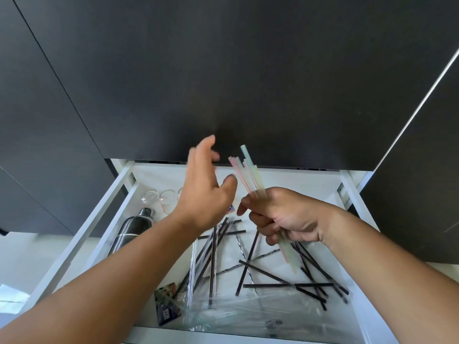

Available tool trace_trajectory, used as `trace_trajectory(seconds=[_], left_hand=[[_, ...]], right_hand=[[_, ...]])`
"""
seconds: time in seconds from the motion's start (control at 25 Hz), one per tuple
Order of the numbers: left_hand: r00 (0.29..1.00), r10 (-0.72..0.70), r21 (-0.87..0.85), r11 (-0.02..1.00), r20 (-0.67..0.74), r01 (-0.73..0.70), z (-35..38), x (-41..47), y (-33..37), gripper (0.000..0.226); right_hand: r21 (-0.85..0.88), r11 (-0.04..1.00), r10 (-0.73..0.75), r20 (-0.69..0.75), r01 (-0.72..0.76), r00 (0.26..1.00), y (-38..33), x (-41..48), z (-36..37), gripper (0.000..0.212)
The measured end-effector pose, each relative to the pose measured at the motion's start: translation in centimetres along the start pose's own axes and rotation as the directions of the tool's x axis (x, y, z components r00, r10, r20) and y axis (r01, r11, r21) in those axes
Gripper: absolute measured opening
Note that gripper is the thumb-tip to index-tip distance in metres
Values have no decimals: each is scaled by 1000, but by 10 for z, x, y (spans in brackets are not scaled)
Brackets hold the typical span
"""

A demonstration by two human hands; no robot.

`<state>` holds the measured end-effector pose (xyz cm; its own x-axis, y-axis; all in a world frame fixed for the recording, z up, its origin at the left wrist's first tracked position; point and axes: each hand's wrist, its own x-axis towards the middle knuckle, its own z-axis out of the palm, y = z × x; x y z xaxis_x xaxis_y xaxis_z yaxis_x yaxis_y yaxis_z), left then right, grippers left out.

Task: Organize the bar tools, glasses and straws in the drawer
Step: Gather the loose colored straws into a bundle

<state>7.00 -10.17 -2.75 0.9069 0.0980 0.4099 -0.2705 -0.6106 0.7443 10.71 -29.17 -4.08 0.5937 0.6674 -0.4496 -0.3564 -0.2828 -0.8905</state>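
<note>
R hand (285, 217) gripping pastel straws (248, 175); L hand (208, 192) hovering open.
R fist is clutching the bundle mid-length above the drawer (109, 219); L fingers are splaying, holding nothing. Black straws (273, 276) are lying scattered mid-drawer, shaker (134, 229) along L wall, glasses (159, 197) in back-L corner, clear bag (223, 314) at front edge.

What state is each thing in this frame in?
drawer: pulled open.
left hand: open, holding nothing, above the drawer.
right hand: gripping the pastel straws.
pastel straws: bunched, tilted upward.
black straws: scattered, crossing on the drawer floor.
cocktail shaker: lying down, capped.
glasses: grouped back left.
plastic bag: lying crumpled at the front.
</note>
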Motion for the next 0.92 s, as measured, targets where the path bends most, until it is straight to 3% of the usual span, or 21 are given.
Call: trace_trajectory(seconds=[0.04, 0.08, 0.12, 0.16, 0.24, 0.32, 0.36, 0.4, 0.48, 0.56, 0.68, 0.92], left_hand=[[964, 263, 219, 940, 27, -263, -5, -1, 0, 81], [857, 486, 398, 762, 169, -511, -5, -2, 0, 93], [730, 578, 489, 549, 364, -678, -2, -5, 0, 95], [646, 551, 511, 402, 528, -760, 4, -9, -1, 91], [637, 425, 542, 335, 643, -770, 16, -12, -7, 77], [658, 358, 564, 340, 662, -753, 18, -11, -15, 43], [677, 310, 565, 381, 668, -732, 17, -13, -20, 25], [710, 225, 551, 492, 667, -674, 14, -14, -26, 12], [750, -39, 510, 757, 660, -410, 9, -14, -39, 9], [705, -247, 469, 872, 665, -137, 5, -13, -46, 20], [725, -268, 490, 865, 635, -110, 4, -8, -44, 34], [759, -222, 514, 841, 612, -168, 26, -16, -32, 40]], right_hand=[[-82, 996, 37, -16, -38, 999, 1, -1, -1, 25], [-170, 983, 67, -31, -71, 997, 4, -1, -2, 20], [-242, 965, 91, -36, -97, 995, 6, -1, -2, 15], [-287, 951, 113, -30, -116, 993, 8, -1, -1, 12], [-290, 950, 129, 19, -118, 992, 12, 0, -1, 11], [-245, 965, 112, 67, -92, 991, 10, -2, -6, 12], [-241, 966, 109, 72, -89, 991, 7, -5, -12, 14], [-240, 967, 108, 67, -89, 992, 3, -9, -19, 21], [-146, 986, 86, 3, -84, 996, -5, -18, -36, 40], [35, 998, 49, -177, -44, 983, -12, -24, -50, 49], [122, 991, 13, -448, 47, 894, -13, -17, -46, 47], [130, 978, -83, -467, 162, 880, -6, 11, 3, 44]])
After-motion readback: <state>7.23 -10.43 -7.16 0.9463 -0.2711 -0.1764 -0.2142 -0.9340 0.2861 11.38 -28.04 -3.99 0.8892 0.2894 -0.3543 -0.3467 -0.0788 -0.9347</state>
